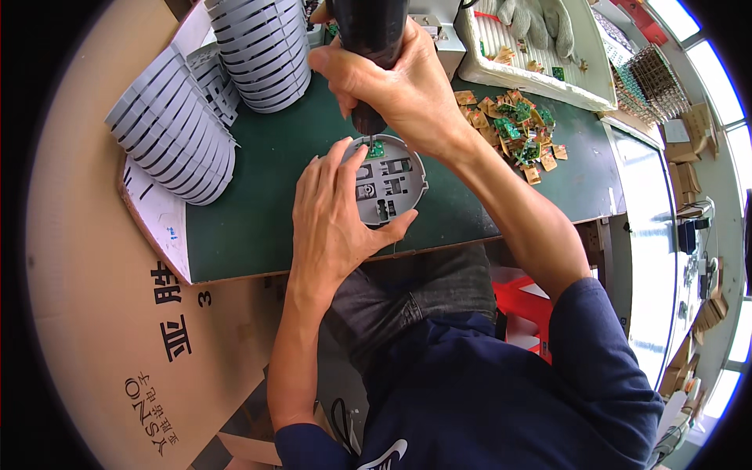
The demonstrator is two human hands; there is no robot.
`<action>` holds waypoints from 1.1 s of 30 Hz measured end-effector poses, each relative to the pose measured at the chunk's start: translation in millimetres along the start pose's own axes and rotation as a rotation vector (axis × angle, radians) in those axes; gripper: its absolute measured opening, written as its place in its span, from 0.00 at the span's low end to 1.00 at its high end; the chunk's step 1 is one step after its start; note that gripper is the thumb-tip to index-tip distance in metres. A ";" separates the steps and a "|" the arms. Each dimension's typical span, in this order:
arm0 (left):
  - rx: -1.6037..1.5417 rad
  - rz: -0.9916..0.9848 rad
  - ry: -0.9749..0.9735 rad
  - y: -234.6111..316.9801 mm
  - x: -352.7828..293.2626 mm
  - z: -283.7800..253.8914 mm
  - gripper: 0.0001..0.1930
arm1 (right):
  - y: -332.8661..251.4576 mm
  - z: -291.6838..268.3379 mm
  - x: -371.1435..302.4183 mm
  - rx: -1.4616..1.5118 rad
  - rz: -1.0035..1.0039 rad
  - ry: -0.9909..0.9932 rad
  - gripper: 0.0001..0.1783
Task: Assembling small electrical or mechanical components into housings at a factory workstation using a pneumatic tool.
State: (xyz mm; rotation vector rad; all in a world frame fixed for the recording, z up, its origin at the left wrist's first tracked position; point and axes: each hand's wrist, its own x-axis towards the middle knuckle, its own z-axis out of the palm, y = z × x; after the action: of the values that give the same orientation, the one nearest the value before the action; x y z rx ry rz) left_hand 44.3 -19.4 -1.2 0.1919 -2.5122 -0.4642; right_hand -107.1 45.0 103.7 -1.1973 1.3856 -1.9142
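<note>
A round grey plastic housing (406, 202) with cut-out slots lies on the green table top. My left hand (325, 215) grips it, fingers along its left side and thumb at the near edge. Inside its far end sits a small green circuit board (377, 149). My right hand (415, 94) is wrapped round a black electric screwdriver (370, 35), held upright with the bit pointing down at the board. Whether the bit touches a screw is too small to tell.
Two tall stacks of grey housings, a near one (168, 129) and a far one (262, 55), stand at left. Right of my forearm lies a heap of small green and tan circuit boards (517, 129). A white foam tray (540, 78) holds grey gloves (540, 23). A cardboard sheet (102, 274) borders the left.
</note>
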 end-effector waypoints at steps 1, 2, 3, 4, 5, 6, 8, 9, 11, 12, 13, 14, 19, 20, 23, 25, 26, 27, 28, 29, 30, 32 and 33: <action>0.001 0.009 0.010 -0.6 1.1 -0.6 0.45 | -3.8 2.2 0.3 0.007 0.001 0.032 0.17; 0.008 0.016 0.017 -0.7 0.9 -1.4 0.45 | -6.3 1.8 1.2 0.007 -0.011 0.030 0.17; -0.006 -0.001 0.007 -0.9 0.3 -2.3 0.46 | -6.4 -0.8 3.1 -0.003 0.003 0.025 0.18; -0.022 -0.016 -0.005 -0.1 0.7 -2.6 0.47 | -5.4 -5.5 5.4 -0.013 0.016 0.023 0.18; -0.015 -0.003 0.001 2.2 2.2 -3.4 0.47 | -0.5 -12.3 10.9 -0.069 -0.052 0.047 0.19; -0.070 -0.026 -0.003 5.6 4.6 -4.1 0.49 | 3.3 -18.6 16.2 -0.365 -0.370 0.054 0.20; -0.104 -0.053 -0.005 2.9 0.6 -7.5 0.51 | -31.8 -11.9 11.2 -0.164 0.034 0.025 0.25; -0.146 -0.082 0.021 3.0 -2.2 -9.2 0.53 | -20.6 -16.0 12.0 -0.335 -0.006 0.062 0.27; -0.172 -0.100 0.052 3.5 -4.5 -12.3 0.55 | -17.8 -24.7 9.1 -0.534 -0.045 0.058 0.36; -0.226 -0.068 0.157 1.6 -6.8 -14.2 0.57 | -15.9 -25.6 1.2 -0.464 -0.080 0.044 0.37; -0.279 -0.034 0.262 0.8 -9.3 -17.6 0.60 | -14.7 -23.7 -11.0 -0.394 -0.113 0.026 0.39; -0.270 -0.032 0.265 0.1 -9.9 -16.7 0.60 | -19.4 -21.6 -30.4 -0.350 0.015 0.030 0.42; -0.344 0.206 0.291 26.7 1.2 -15.8 0.68 | -7.8 -32.0 -103.2 0.617 0.633 -0.094 0.43; -0.405 0.213 0.262 28.8 0.7 -13.9 0.68 | -7.1 -36.4 -110.3 0.698 0.669 -0.122 0.42; -0.273 0.262 0.075 38.4 10.8 -24.7 0.68 | -11.8 -57.2 -127.1 0.631 0.589 -0.150 0.40; -0.015 0.280 0.079 29.8 27.6 -63.9 0.62 | -25.3 -76.5 -136.8 0.138 0.314 -0.154 0.51; -0.055 0.159 0.113 11.0 31.7 -80.7 0.53 | -41.9 -97.5 -145.9 -0.281 0.192 -0.072 0.56; -0.198 0.048 0.333 -3.9 42.2 -95.9 0.40 | -49.6 -120.8 -154.9 -0.608 0.089 -0.006 0.58; -0.045 -0.030 0.361 -38.6 45.9 -129.0 0.31 | -59.3 -147.3 -166.8 -1.060 -0.003 0.065 0.62; 0.093 -0.068 0.276 -68.5 53.4 -173.1 0.29 | -73.3 -169.1 -183.2 -1.356 0.105 0.217 0.65; 0.398 -0.073 0.290 -87.1 55.6 -214.8 0.28 | -82.6 -201.5 -196.4 -1.543 0.073 0.250 0.62; 0.288 -0.233 0.109 -149.6 74.5 -263.6 0.27 | -96.3 -283.9 -247.8 -1.602 0.272 0.399 0.60; 0.260 -0.202 0.099 -154.4 91.2 -261.6 0.27 | -110.3 -313.2 -274.1 -1.579 0.404 0.464 0.60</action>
State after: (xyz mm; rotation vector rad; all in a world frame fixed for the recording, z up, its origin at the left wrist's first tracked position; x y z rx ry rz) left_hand 121.5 -258.9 191.9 0.5594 -2.4592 -0.1989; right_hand -229.5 456.7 73.3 -0.7714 3.2576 -0.5326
